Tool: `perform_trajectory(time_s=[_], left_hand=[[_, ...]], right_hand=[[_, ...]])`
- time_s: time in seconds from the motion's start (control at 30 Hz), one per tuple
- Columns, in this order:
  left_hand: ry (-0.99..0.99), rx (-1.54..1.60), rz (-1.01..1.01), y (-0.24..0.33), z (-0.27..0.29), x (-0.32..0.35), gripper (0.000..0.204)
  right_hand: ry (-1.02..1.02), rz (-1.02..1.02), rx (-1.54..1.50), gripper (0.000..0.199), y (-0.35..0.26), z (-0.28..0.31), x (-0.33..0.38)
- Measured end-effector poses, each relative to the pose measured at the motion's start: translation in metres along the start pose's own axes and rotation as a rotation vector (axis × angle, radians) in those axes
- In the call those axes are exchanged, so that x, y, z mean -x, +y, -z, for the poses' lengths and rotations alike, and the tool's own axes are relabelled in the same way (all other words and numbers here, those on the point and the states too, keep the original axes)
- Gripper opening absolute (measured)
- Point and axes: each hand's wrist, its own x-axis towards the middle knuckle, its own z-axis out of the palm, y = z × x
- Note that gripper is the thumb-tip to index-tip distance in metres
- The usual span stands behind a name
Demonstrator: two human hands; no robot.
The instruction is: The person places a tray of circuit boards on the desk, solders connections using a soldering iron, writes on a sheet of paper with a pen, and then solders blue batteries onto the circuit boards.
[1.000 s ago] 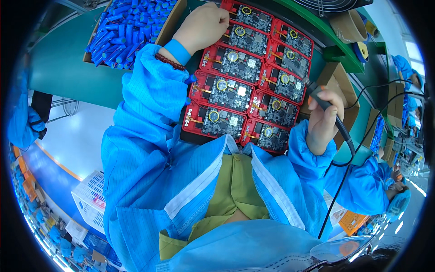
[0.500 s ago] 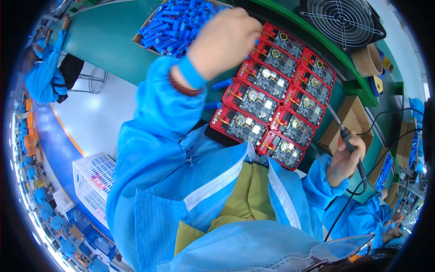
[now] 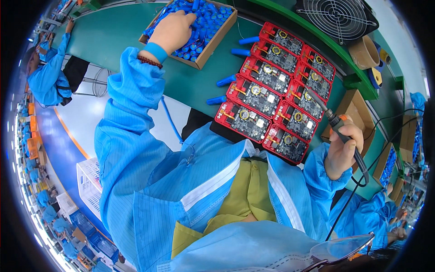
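At the far left of the bench, my left hand (image 3: 172,32) reaches into a cardboard box (image 3: 217,41) heaped with blue cylindrical batteries (image 3: 206,29). Its fingers bend down among them and the fingertips are hidden. A soldering iron (image 3: 336,122) is gripped in my right hand (image 3: 345,147), its tip angled over the right column of boards. Two columns of red trays (image 3: 233,93) hold green-grey circuit boards (image 3: 256,97), each with a round yellow-ringed part. Several loose blue batteries (image 3: 225,80) lie along the trays' left edge.
A metal-grilled fan (image 3: 337,18) and a tan roll (image 3: 364,56) stand behind a green rail (image 3: 312,34). An open cardboard box (image 3: 355,111) sits right of the trays. The iron's black cable (image 3: 362,181) loops on the right. Co-workers (image 3: 50,81) sit on both sides.
My left hand has moved left from beside the trays to the battery box. More batteries now show beside the trays. My right hand has brought the iron's tip up and left over the boards.
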Motion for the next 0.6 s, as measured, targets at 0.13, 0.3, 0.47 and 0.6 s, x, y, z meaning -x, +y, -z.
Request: perform_trajectory(time_s=[0.13, 0.3, 0.47, 0.6], left_hand=[[0.075, 0.228, 0.068, 0.004, 0.019, 0.003, 0.02], [0.184, 1.139, 0.199, 0.034, 0.057, 0.013, 0.017], [-0.281, 1.726, 0.072, 0.116, 0.058, 0.018, 0.01], [-0.487, 1.684, 0.096, 0.168, 0.051, 0.017, 0.01]], right_hand=[[-0.006, -0.037, 0.005, 0.042, -0.003, 0.001, 0.003], [0.039, -0.062, -0.01, 0.042, -0.002, -0.014, 0.004], [-0.1, -0.239, -0.004, 0.032, -0.004, -0.03, -0.004], [-0.127, -0.094, 0.246, 0.038, 0.007, -0.045, -0.015]])
